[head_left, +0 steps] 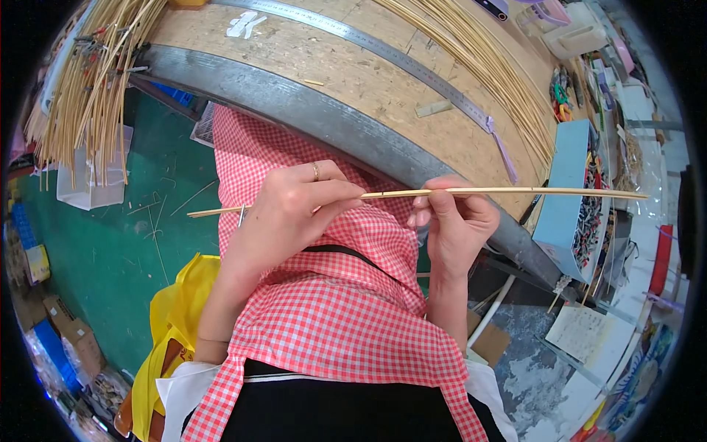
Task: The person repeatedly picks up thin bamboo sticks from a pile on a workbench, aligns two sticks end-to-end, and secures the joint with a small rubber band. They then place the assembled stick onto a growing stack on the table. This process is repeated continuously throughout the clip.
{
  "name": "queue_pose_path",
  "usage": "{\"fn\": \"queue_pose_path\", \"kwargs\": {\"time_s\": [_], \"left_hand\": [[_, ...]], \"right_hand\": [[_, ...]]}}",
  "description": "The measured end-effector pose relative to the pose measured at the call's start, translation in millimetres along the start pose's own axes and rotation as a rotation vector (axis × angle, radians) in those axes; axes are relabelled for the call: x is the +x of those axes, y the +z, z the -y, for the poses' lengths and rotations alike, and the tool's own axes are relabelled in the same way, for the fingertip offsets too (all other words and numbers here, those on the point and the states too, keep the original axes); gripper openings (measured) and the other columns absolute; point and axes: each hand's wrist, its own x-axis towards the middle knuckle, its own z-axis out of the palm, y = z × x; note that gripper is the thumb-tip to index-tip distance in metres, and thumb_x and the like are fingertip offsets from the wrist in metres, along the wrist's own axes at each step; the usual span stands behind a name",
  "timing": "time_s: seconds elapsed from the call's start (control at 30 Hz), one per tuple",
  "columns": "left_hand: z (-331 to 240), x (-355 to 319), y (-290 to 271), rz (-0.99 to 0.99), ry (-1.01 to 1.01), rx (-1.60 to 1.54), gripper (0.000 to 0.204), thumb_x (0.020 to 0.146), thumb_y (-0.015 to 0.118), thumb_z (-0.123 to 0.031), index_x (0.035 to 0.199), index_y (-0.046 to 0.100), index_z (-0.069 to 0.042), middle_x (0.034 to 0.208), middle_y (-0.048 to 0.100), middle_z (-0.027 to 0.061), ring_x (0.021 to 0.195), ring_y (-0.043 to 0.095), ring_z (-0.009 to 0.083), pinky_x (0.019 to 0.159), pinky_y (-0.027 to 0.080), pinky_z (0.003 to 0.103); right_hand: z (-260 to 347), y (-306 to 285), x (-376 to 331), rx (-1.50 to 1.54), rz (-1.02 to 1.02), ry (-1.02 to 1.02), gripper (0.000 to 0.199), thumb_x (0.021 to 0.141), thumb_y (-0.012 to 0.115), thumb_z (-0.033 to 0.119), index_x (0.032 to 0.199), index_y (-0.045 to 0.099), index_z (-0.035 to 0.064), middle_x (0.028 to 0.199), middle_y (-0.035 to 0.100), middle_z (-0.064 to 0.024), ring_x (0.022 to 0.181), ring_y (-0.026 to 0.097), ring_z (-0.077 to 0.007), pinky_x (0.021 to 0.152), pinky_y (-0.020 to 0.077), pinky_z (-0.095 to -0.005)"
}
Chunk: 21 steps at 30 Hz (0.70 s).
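A long thin bamboo strip runs nearly level across my lap, above the red-and-white checked apron. My left hand, with a ring on one finger, pinches the strip left of its middle. A short end sticks out past that hand. Beside it a small silvery piece shows; what it belongs to is hidden. Farther right, the thumb and fingers of my right hand are closed on the same strip, whose longer end reaches out to the right. Small dark marks show on the strip between my hands.
Ahead is a wooden workbench with a dark front edge, carrying a metal ruler and many long strips. A bundle of bamboo sticks hangs at the left. At the right stands a light-blue box of small parts.
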Motion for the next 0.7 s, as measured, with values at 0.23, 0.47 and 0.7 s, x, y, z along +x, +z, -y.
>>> {"fn": "queue_pose_path", "kwargs": {"time_s": [0.23,0.47,0.7], "left_hand": [[1.0,4.0,2.0,0.069,-0.02,-0.17,0.014,0.08,0.065,-0.009,0.089,0.068,0.0,0.073,0.063,0.0098,0.064,0.062,0.02,0.054,0.046,0.027],[-0.1,7.6,-2.4,0.316,-0.249,-0.523,0.014,0.085,0.058,-0.006,0.076,0.064,0.003,0.059,0.057,0.0058,0.049,0.05,0.0109,0.045,0.036,0.026],[-7.6,7.1,2.4,0.085,-0.221,-0.317,0.012,0.081,0.06,-0.004,0.074,0.064,0.006,0.057,0.052,0.0044,0.05,0.047,0.0096,0.045,0.031,0.024]], "right_hand": [[1.0,8.8,-5.8,-0.096,0.101,-0.051,0.007,0.076,0.063,-0.012,0.083,0.065,-0.009,0.073,0.064,-0.0141,0.057,0.06,-0.0144,0.05,0.0491,-0.0228],[3.8,11.8,-0.2,-0.126,0.32,-0.179,0.011,0.075,0.066,-0.009,0.085,0.068,-0.0046,0.078,0.066,-0.0135,0.065,0.062,-0.0152,0.056,0.05,-0.0245],[43.6,-52.4,18.9,-0.577,0.101,-0.163,0.018,0.074,0.068,-0.006,0.091,0.068,-0.0008,0.086,0.068,-0.0078,0.08,0.064,-0.0165,0.073,0.0529,-0.0287]]}}
